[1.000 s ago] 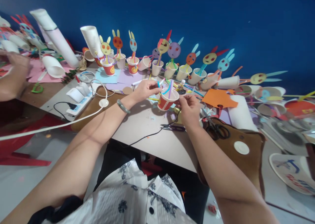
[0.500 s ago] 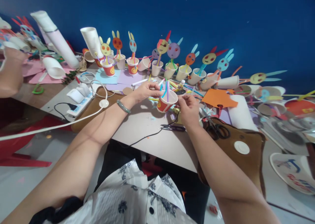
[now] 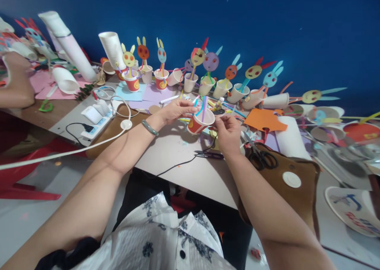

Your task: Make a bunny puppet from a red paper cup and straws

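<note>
A red and white paper cup [image 3: 196,126] is held tilted above the table between my two hands. A purple strip [image 3: 204,108] rises out of the cup, and a blue strip [image 3: 200,111] bends over its rim. My left hand [image 3: 178,111] is closed at the cup's left rim, its fingertips pinching the blue strip. On the other side, my right hand [image 3: 228,132] is closed with thumb and fingers on the cup's right edge. Small dark-handled snips [image 3: 209,155] lie on the table below the cup.
Paper cups with rabbit-faced figures, such as a yellow-faced one [image 3: 129,59], line the wall. Black scissors [image 3: 263,157] lie right, near orange paper [image 3: 264,120]. A power strip [image 3: 99,123] with a white cable sits left. Another person's arm [image 3: 18,82] is at far left.
The cup has tilted a little more, its base swinging left. The purple strip has shifted slightly right. Both hands stay nearly in place; the other person's arm has moved.
</note>
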Action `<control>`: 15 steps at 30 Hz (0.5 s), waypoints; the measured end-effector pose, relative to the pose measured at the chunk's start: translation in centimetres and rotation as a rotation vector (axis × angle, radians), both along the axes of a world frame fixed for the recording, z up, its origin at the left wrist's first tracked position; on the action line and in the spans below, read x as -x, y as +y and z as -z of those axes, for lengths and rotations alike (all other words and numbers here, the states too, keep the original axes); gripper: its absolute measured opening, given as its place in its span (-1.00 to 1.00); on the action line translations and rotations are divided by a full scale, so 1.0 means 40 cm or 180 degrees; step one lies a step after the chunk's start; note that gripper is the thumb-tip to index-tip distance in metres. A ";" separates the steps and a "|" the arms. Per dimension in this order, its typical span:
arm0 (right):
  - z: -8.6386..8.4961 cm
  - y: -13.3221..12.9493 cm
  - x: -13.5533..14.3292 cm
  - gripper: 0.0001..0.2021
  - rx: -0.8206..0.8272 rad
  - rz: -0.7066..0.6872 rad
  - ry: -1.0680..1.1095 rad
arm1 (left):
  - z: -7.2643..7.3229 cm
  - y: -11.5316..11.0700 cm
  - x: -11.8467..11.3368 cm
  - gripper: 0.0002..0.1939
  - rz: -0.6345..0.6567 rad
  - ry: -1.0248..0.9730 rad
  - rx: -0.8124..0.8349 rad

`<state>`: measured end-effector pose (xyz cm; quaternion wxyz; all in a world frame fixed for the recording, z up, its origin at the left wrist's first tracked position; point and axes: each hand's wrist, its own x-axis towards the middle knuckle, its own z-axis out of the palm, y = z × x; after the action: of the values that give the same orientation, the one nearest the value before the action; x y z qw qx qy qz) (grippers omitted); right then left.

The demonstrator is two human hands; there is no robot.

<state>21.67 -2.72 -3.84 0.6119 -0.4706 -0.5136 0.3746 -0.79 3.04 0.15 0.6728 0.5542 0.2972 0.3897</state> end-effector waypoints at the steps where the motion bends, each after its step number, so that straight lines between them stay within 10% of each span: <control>1: 0.000 0.000 0.000 -0.51 -0.0011 0.0013 -0.0005 | -0.002 -0.003 0.000 -0.48 0.0027 0.0028 0.0004; 15: -0.003 0.002 -0.005 -0.51 -0.0025 0.0055 -0.0061 | -0.001 -0.006 0.002 -0.44 0.0067 0.0228 -0.0062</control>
<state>21.86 -2.66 -3.72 0.6120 -0.4761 -0.5168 0.3628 -0.87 2.82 0.21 0.6604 0.5774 0.3115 0.3654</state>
